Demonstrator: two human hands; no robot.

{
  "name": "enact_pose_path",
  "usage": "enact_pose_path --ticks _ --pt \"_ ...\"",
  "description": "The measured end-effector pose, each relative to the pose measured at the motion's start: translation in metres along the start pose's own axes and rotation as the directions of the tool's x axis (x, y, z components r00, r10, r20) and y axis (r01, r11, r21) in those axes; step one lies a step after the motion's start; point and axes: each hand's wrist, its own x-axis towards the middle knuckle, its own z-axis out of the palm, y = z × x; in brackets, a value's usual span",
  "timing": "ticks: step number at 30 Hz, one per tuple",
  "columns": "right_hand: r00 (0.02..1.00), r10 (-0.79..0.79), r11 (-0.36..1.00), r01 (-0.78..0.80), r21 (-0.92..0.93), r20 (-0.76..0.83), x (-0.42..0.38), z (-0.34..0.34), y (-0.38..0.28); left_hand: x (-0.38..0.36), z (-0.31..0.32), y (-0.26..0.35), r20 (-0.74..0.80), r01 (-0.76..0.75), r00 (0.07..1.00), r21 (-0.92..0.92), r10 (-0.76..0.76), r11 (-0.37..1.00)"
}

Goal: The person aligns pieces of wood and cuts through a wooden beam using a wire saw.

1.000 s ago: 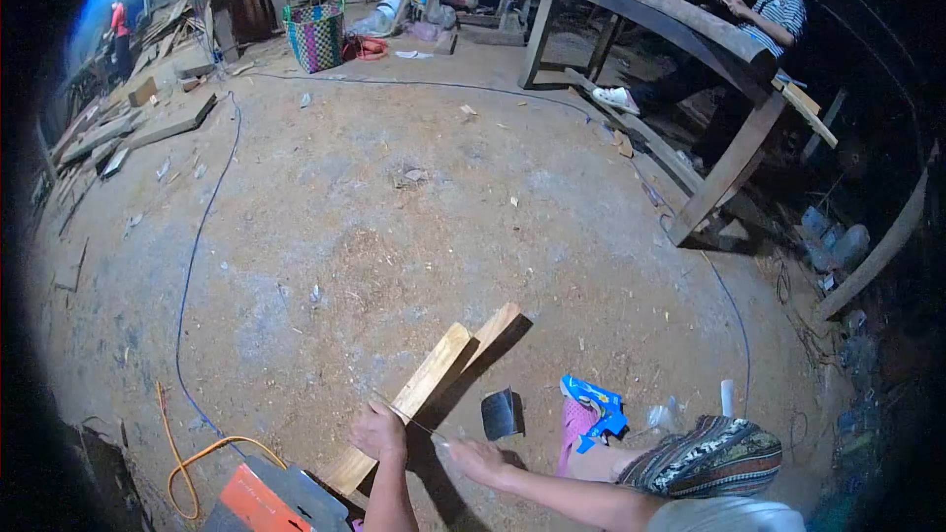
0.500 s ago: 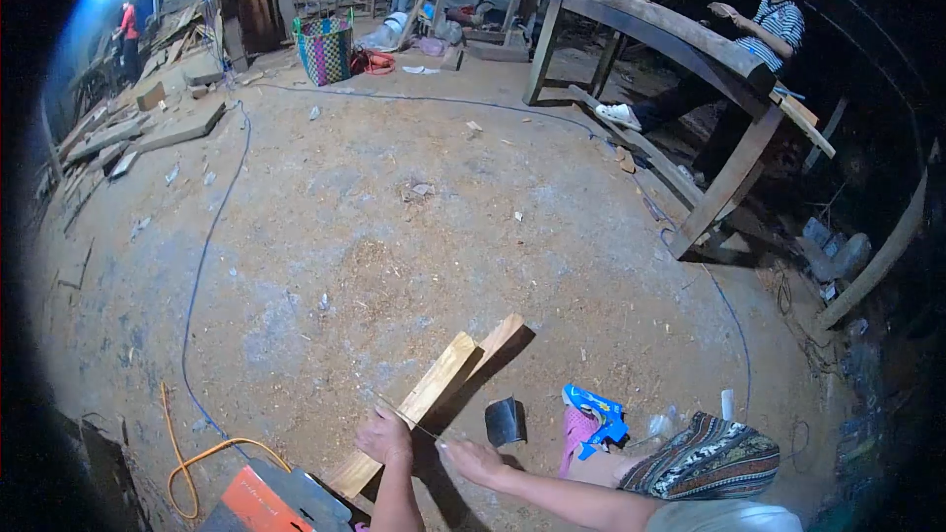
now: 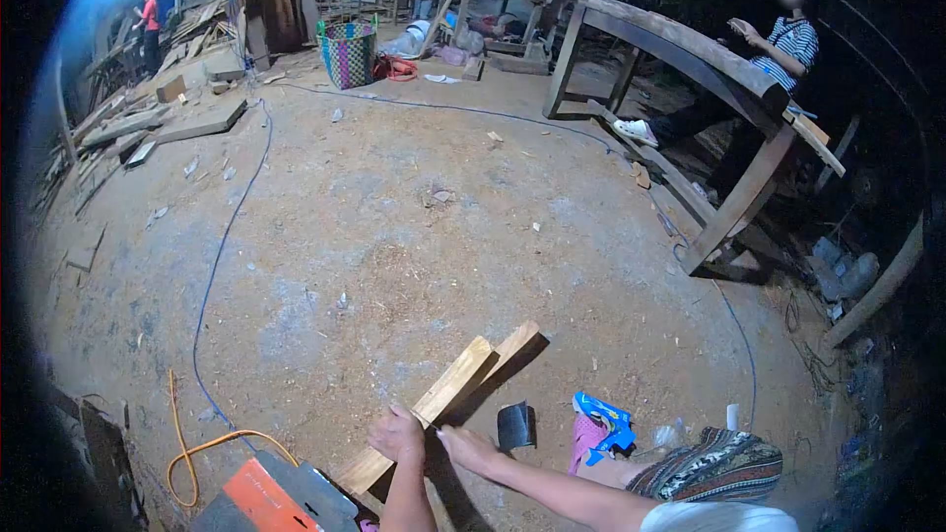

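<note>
One wooden bar (image 3: 454, 380); left hand (image 3: 398, 433) over it.

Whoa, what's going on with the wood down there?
The person's left hand is on a long, pale wooden bar. Their right hand is beside it, and something thin, too small to make out, shows between the hands. Another pale wooden piece sticks out behind. Someone in a striped shirt is at a long wooden table.

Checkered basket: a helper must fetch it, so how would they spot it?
From the long wooden table at upper right, look left along the ground's far edge. Beside a low orange-red heap stands the open basket, the only thing there with green, white and purple checks.
</note>
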Motion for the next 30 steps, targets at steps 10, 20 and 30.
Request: enact_pose_path --ticks 10,20,30 --pt "0.998 0.059 0.992 -0.055 -0.115 0.026 -0.07 -0.008 0.015 0.005 -0.005 -0.001 0.004 -0.032 0.999 0.034 0.032 0.999" --pt "0.996 0.086 0.992 -0.084 -0.099 0.011 -0.033 -0.004 -0.001 0.008 0.0 -0.005 0.051 -0.022 0.998 0.014 0.021 1.0" --pt "0.998 0.032 0.997 -0.035 -0.072 -0.047 0.007 -0.006 -0.026 0.009 0.004 -0.004 0.06 0.011 0.998 0.051 -0.014 0.999"
